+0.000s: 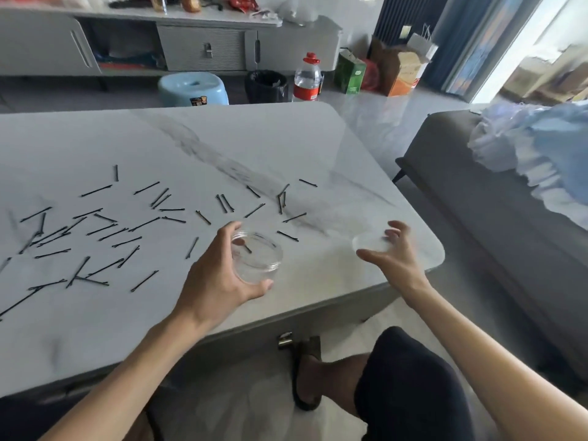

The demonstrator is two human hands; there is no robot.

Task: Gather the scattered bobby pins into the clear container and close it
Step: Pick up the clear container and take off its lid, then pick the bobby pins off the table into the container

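Several black bobby pins (95,230) lie scattered over the left and middle of the white marble table (222,138). My left hand (219,278) is wrapped around the clear round container (257,256), which stands open on the table near the front edge; one pin shows through it. To the right, the clear round lid (370,242) lies flat near the table's right corner. My right hand (393,253) hovers over the lid with fingers spread, fingertips at or just above its rim.
A grey sofa (496,218) with a pale blue blanket (541,148) stands to the right. Beyond the table are a blue stool (192,89), a black bin (265,85), a water bottle (307,78) and a grey cabinet (203,49). My knee (410,377) is below the table edge.
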